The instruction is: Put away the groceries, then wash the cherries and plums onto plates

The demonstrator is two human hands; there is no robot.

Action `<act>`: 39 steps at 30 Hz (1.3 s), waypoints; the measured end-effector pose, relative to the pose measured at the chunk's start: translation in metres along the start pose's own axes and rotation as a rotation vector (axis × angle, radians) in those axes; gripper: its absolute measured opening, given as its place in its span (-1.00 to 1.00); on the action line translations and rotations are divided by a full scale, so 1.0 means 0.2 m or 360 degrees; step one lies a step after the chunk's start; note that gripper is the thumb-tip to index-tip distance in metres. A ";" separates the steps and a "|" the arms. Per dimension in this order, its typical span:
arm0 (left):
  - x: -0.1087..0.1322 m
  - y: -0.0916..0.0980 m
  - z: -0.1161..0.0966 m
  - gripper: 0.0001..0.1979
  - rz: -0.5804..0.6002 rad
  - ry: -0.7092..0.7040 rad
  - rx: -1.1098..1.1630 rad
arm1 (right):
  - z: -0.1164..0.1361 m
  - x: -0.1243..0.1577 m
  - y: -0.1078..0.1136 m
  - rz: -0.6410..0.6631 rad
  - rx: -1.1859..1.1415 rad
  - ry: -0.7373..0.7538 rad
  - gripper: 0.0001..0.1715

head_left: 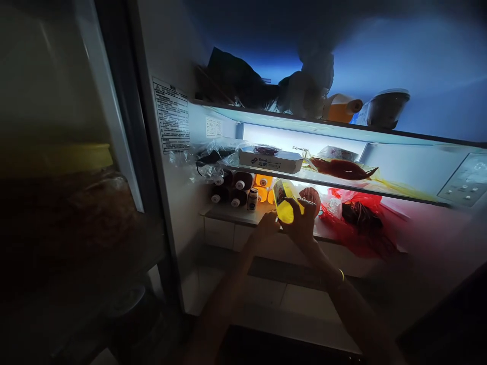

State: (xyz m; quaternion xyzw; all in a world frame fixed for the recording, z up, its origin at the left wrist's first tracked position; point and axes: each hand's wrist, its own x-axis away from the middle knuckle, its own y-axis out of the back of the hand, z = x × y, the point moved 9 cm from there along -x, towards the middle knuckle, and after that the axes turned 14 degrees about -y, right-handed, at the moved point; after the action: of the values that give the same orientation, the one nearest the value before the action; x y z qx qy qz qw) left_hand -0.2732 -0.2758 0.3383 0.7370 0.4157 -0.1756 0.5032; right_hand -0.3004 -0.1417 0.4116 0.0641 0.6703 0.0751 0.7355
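Note:
My right hand grips a yellow container with a dark picture on its label, tilted above the lower fridge shelf. Curled fingers of my left hand are close to the container's lower left side; what they hold, if anything, is hidden. To the left of the container stands a small can. Dark bottles and orange bottles lie with their caps facing me. Just behind my right hand is a reddish-brown round thing, partly covered.
A red plastic bag hangs over the lower shelf's front edge at right. The middle shelf carries a flat box and a bag of reddish food. Above are a tub and an orange bottle. The fridge door stands at left.

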 end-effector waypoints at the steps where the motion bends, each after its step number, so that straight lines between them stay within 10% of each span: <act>1: 0.02 0.03 0.01 -0.80 0.0008 0.0003 -0.0076 | -0.01 -0.02 -0.10 0.0110 0.0065 0.0057 -0.46; 8: 0.07 0.15 0.03 -0.68 -0.0206 -0.0049 -0.0451 | -0.01 -0.14 -0.58 0.0882 0.0422 0.0434 -0.32; 16: 0.00 0.17 0.06 -0.66 -0.0223 0.0049 -0.0609 | -0.11 -0.25 -0.79 0.1233 0.0182 0.0339 -0.45; 23: -0.17 0.25 -0.01 -0.45 -0.0509 -0.0114 -0.0977 | -0.17 -0.27 -0.79 0.1274 0.0078 0.0297 -0.26; 27: -0.28 0.15 -0.07 -0.37 -0.0238 -0.0546 -0.1150 | -0.22 -0.24 -0.66 0.1189 0.0026 0.0227 -0.11; 32: -0.33 0.14 -0.05 -0.37 -0.0040 -0.0607 -0.1410 | -0.53 -0.16 -0.45 0.0872 0.0020 -0.0490 0.11; 39: -0.34 0.28 0.06 -0.49 -0.0057 -0.0463 -0.1403 | -0.82 0.01 -0.57 0.1266 0.0173 -0.1131 0.57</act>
State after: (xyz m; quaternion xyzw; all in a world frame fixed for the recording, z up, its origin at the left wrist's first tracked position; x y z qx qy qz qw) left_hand -0.2664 -0.3237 0.4129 0.4132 0.3886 -0.0924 0.8184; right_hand -0.4611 -0.2548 0.3712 0.3725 0.3069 0.2867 0.8275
